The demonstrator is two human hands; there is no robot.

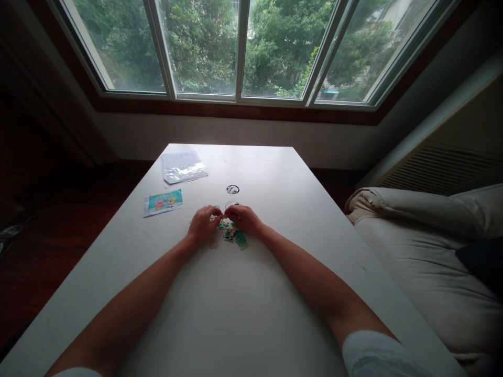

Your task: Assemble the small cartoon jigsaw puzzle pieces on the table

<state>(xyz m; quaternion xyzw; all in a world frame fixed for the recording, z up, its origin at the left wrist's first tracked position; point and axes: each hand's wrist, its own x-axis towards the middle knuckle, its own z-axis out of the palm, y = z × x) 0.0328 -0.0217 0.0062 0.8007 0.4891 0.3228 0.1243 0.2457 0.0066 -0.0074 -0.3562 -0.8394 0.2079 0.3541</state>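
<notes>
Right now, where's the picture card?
In the head view, the card lies near the left edge of the table, this side of the plastic bag, left of the left hand.

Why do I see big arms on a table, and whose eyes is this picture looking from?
No robot here! Those arms belong to a person wearing a camera on their head, so this one picture looks forward and down past their own arms.

On the white table lie small colourful pieces, a bright picture card, a shiny packet and a round black-and-white thing.

The left hand and right hand come together by the pieces. Whatever they may be holding is too tiny to tell.
</notes>
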